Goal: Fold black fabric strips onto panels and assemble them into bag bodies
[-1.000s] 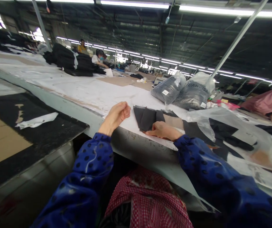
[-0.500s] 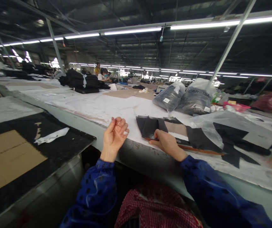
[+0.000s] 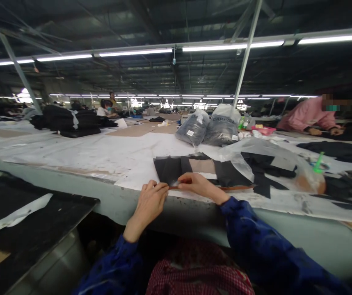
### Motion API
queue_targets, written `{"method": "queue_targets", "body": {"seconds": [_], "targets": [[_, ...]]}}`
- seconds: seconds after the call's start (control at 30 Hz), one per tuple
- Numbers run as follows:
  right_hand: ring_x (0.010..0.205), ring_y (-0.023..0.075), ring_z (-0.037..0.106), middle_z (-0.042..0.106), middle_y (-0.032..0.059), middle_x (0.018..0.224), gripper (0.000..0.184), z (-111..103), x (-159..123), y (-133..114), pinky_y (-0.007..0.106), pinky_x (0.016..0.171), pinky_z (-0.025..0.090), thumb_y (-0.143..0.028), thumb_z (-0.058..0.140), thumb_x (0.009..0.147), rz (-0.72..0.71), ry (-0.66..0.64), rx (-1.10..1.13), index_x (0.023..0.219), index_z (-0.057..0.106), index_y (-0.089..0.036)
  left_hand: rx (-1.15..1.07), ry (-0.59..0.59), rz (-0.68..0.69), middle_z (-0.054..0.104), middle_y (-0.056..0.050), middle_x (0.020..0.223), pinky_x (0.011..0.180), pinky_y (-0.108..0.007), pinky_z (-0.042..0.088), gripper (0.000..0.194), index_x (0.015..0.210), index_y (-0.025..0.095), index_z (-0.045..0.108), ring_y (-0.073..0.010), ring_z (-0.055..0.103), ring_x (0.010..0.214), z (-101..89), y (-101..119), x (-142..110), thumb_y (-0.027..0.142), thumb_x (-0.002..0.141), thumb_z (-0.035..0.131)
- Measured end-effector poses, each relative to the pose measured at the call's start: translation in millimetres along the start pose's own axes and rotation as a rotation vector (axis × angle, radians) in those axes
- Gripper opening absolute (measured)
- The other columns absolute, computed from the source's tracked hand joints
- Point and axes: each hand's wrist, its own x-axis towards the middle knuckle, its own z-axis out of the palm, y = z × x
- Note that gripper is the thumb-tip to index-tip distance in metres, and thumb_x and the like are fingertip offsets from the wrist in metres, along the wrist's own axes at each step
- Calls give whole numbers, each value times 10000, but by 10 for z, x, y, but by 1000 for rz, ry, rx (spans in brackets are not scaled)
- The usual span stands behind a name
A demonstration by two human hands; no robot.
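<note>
A black fabric piece (image 3: 232,172) with a beige panel (image 3: 202,165) lies flat near the front edge of the white-covered table. Along its near edge runs a thin orange-brown strip (image 3: 239,188). My left hand (image 3: 149,205) is closed, its fingertips pinching the left end of that strip at the table edge. Just right of it, my right hand (image 3: 199,186) has thumb and bent fingers closed on the strip and the fabric's near edge. The fingertips of both hands partly cover the strip.
Clear plastic sheeting (image 3: 240,148) and more black fabric pieces (image 3: 264,170) lie to the right. Filled plastic bags (image 3: 222,127) stand behind. A co-worker in pink (image 3: 308,112) leans over the table at far right. Lower left is a black-topped surface (image 3: 40,246).
My left hand has come from raised, with curled fingers, down to the strip's left end. My right hand remains at the strip. The view has swung right, bringing a co-worker in pink into fuller sight.
</note>
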Motion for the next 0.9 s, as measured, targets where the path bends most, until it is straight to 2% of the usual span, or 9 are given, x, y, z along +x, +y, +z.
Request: {"method": "queue_targets", "body": {"seconds": [0.1, 0.23, 0.3, 0.37, 0.47, 0.53, 0.67, 0.83, 0.9], "targets": [[658, 122, 631, 702, 64, 857, 216, -368, -131, -8, 215, 561, 510, -354, 693, 820, 119, 176, 438, 890, 627, -161, -31, 5, 16, 678, -61, 1185, 771, -415, 380, 300, 1138, 216, 677, -273, 497, 955, -26, -41, -18, 231, 947, 447], [525, 77, 535, 666, 28, 727, 299, -630, -390, -26, 169, 449, 423, -426, 744, 756, 62, 368, 383, 789, 628, -153, -239, 161, -92, 679, -75, 1159, 826, -421, 390, 271, 1103, 238, 691, -282, 523, 975, -46, -71, -67, 343, 908, 535], [498, 76, 507, 655, 23, 700, 344, -545, -510, -22, 179, 433, 388, -481, 725, 749, 24, 368, 336, 770, 627, -152, -501, 345, -235, 667, -94, 1136, 863, -410, 399, 323, 1076, 226, 693, -278, 531, 997, -116, -24, -80, 445, 892, 544], [496, 87, 504, 657, 27, 712, 356, -346, -606, -27, 196, 429, 367, -504, 695, 757, 5, 350, 324, 800, 636, -156, -967, 467, -366, 647, -108, 1137, 812, -377, 434, 451, 1074, 216, 682, -256, 547, 958, -237, 88, -81, 573, 891, 474], [547, 109, 531, 662, 28, 759, 301, 11, -710, -88, 220, 469, 382, -447, 645, 811, -41, 257, 293, 918, 667, -166, -1751, 405, -457, 590, -123, 1249, 678, -323, 470, 569, 1126, 213, 658, -221, 568, 896, -441, 340, -66, 641, 903, 358], [597, 121, 545, 660, 20, 774, 265, 199, -760, -161, 233, 522, 407, -389, 625, 841, -99, 176, 262, 995, 676, -180, -2019, 334, -481, 535, -130, 1327, 668, -313, 490, 549, 1161, 202, 647, -215, 573, 920, -528, 502, -48, 593, 929, 339], [692, 139, 569, 682, 18, 865, 212, 405, -807, -297, 252, 611, 429, -320, 704, 793, -166, 129, 197, 968, 695, -200, -2037, 326, -456, 483, -124, 1381, 670, -313, 506, 543, 1180, 208, 642, -222, 567, 962, -507, 665, -52, 544, 962, 276], [655, 142, 577, 687, 24, 801, 134, 541, -794, -307, 253, 606, 436, -297, 640, 849, -99, 147, 231, 851, 695, -175, -1603, 291, -285, 560, -126, 1230, 622, -305, 473, 583, 1293, 252, 563, -218, 544, 892, -309, 636, -219, 639, 903, 369], [600, 130, 563, 663, 16, 723, 123, 571, -794, -283, 238, 567, 422, -234, 607, 850, -61, 117, 248, 783, 678, -159, -1407, 272, -211, 486, -117, 1328, 607, -298, 458, 597, 1318, 283, 538, -224, 531, 929, -247, 613, -293, 664, 889, 375]]}}
